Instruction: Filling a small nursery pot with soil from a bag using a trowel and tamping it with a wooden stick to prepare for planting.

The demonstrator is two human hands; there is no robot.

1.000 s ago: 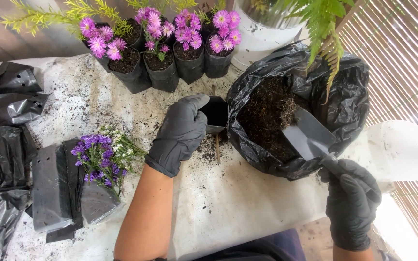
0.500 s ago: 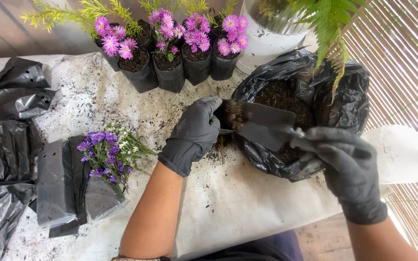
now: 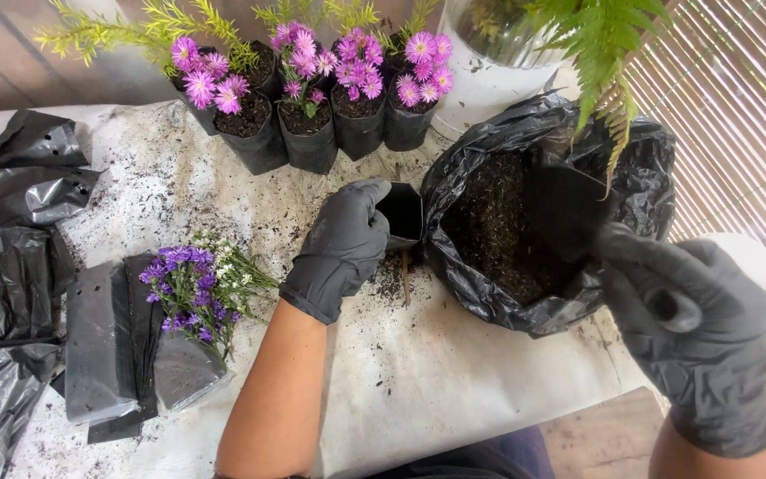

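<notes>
1. Change from the earlier views: half a second ago the dark trowel (image 3: pixel 569 208) lay tipped across the mouth of the small black grow bag (image 3: pixel 401 215), with soil on its blade. It has now swung back to the right and its blade stands inside the large black soil bag (image 3: pixel 543 222).
2. The right hand (image 3: pixel 693 328), in a black glove, has moved right and nearer the camera. It is wrapped around the trowel's handle, fingers closed about it.
3. The left hand (image 3: pixel 339 248), also in a black glove, has stayed where it was. Its fingers and thumb are clamped on the rim of the small black grow bag, holding it upright with the mouth open.
4. Position of the small grow bag: on the white table cover (image 3: pixel 418 372), touching the left side of the large soil bag, under the left hand's fingertips and well apart from the right hand.
5. Loose soil (image 3: pixel 392 284) lies scattered on the cover at the small bag's foot.
6. Surroundings, unchanged: a row of potted pink flowers (image 3: pixel 312 98) behind the left hand; a purple and white seedling (image 3: pixel 192 288) lying on flat black bags (image 3: pixel 104 346) to its left; a fern frond (image 3: pixel 600 53) hanging over the soil bag.
</notes>
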